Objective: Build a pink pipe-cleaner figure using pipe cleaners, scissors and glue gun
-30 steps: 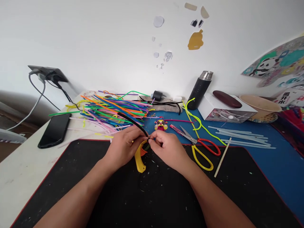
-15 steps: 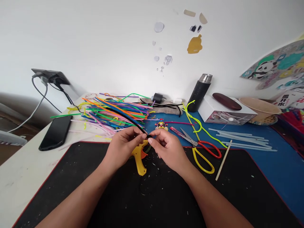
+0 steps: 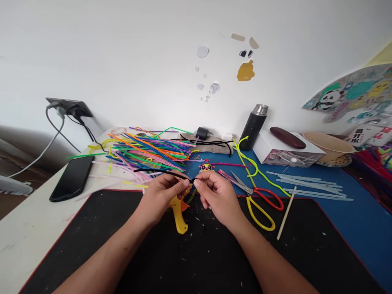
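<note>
A black pipe cleaner [image 3: 162,172] runs from the upper left down into my fingers. My left hand [image 3: 163,194] pinches it between thumb and forefinger. Close beside it, my right hand [image 3: 216,194] grips its other end the same way, near the middle of the view. Under and behind my left hand lies a yellow glue gun [image 3: 178,218] with an orange trigger, its upper part hidden by my fingers. Just beyond my right hand is a small colourful figure [image 3: 207,166] with a yellow face.
Scissors [image 3: 260,204], a wooden stick [image 3: 286,214] and glue sticks [image 3: 312,185] lie right. Many coloured pipe cleaners [image 3: 153,149] and a phone [image 3: 72,179] are left. Behind stand a black bottle [image 3: 253,127] and white box [image 3: 288,151]. A black mat [image 3: 183,269] is beneath.
The black pipe cleaner's free end has swung down and left, now lying flatter. Both hands keep their pinch, with slightly more of it showing between them. The whole view has shifted a little.
</note>
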